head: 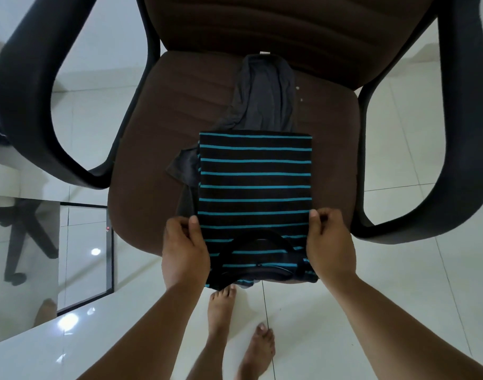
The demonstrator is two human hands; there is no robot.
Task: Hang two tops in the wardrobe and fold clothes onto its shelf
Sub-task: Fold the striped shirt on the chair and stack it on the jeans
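Both hands pinching striped top, brown chair, perhaps half-folded

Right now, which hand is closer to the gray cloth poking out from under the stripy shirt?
Left. The left hand grips the striped shirt's edge just below the gray cloth; the right hand grips the opposite edge.

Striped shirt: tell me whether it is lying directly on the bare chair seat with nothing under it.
No: the striped shirt lies partly on a grey garment, which sticks out from under it on the brown chair seat.
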